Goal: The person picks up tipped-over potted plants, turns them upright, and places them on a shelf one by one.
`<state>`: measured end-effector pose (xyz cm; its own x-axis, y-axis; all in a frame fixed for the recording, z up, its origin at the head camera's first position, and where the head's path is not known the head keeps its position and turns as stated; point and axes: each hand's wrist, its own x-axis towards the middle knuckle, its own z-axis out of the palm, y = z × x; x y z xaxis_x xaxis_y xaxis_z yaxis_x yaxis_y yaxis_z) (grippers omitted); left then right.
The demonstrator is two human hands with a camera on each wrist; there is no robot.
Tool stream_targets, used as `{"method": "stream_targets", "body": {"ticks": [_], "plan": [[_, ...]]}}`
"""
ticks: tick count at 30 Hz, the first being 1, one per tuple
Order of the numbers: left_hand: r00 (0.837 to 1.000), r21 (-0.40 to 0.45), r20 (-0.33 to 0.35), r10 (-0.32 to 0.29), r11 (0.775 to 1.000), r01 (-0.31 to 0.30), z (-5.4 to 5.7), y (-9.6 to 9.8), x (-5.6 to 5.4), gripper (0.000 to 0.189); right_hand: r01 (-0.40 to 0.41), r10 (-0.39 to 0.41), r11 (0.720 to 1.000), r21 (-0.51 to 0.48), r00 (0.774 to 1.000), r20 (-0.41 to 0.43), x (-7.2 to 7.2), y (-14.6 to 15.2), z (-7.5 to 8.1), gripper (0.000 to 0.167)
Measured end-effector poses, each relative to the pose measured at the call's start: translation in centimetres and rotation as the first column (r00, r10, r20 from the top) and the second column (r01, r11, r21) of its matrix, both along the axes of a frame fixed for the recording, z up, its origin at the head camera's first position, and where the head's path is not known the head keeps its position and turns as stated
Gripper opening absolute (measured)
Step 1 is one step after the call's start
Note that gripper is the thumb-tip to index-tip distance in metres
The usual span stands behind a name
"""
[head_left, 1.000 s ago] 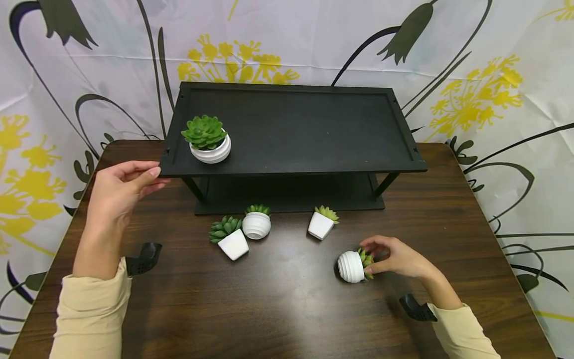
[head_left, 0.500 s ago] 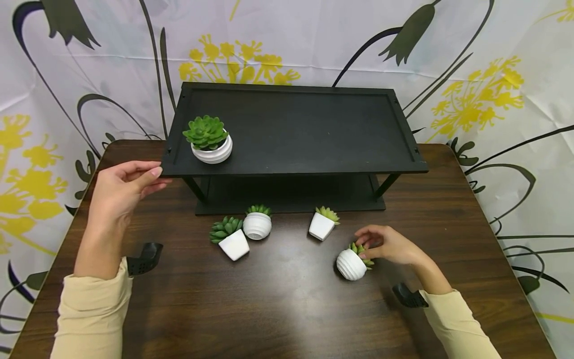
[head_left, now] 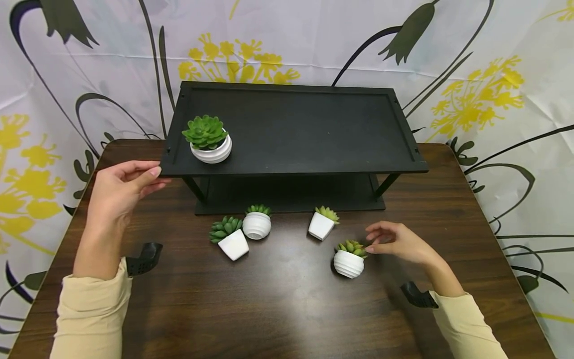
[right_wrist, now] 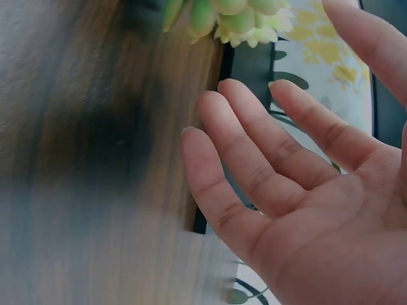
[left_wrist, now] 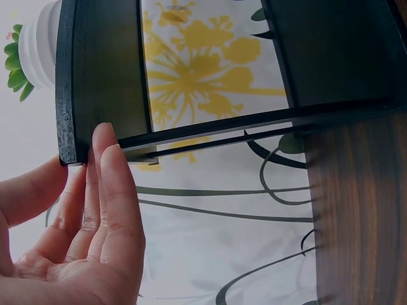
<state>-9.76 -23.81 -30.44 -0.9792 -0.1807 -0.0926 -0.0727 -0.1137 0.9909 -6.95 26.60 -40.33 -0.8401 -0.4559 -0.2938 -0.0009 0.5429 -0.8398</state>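
Note:
My left hand (head_left: 117,192) pinches the front left corner of a black two-tier shelf (head_left: 296,129); the left wrist view shows the thumb on one side of the top board (left_wrist: 108,70) and the fingers on the other. At right, a succulent in a ribbed white pot (head_left: 349,263) stands nearly upright on the table. My right hand (head_left: 401,243) is just to its right, thumb tip by the leaves and fingers relaxed around nothing. In the right wrist view that hand (right_wrist: 305,184) shows an empty palm, with green leaves (right_wrist: 235,16) beyond the fingertips.
On the shelf's top left stands a succulent in a round white pot (head_left: 211,152). Before the shelf lie a tipped square pot (head_left: 234,245), a round pot (head_left: 257,227) and another square pot (head_left: 321,227), all with succulents. A patterned curtain (head_left: 314,40) hangs behind.
The ribbed pot has gone from lying on its side to nearly upright, and my right hand has let go of its leaves and drawn slightly away to the right. The left hand stays put.

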Motion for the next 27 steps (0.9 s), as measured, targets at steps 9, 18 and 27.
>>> {"method": "stream_targets", "body": {"ticks": [9,18,27], "plan": [[1.0,-0.092,0.007,0.015,0.996,-0.014,0.0,0.0,0.1,0.013,-0.078,0.076,0.997,0.015,0.995,0.066,1.3,0.1,-0.6,0.034],[1.0,-0.093,0.005,0.011,0.996,-0.01,-0.1,0.0,0.1,0.014,-0.075,0.074,0.997,0.01,0.993,0.092,1.3,-1.2,-1.1,0.032],[1.0,-0.09,0.005,0.011,0.996,-0.01,0.0,0.0,0.0,0.016,-0.039,0.037,0.999,0.027,0.997,0.067,0.6,-2.0,-1.2,0.05]]}}
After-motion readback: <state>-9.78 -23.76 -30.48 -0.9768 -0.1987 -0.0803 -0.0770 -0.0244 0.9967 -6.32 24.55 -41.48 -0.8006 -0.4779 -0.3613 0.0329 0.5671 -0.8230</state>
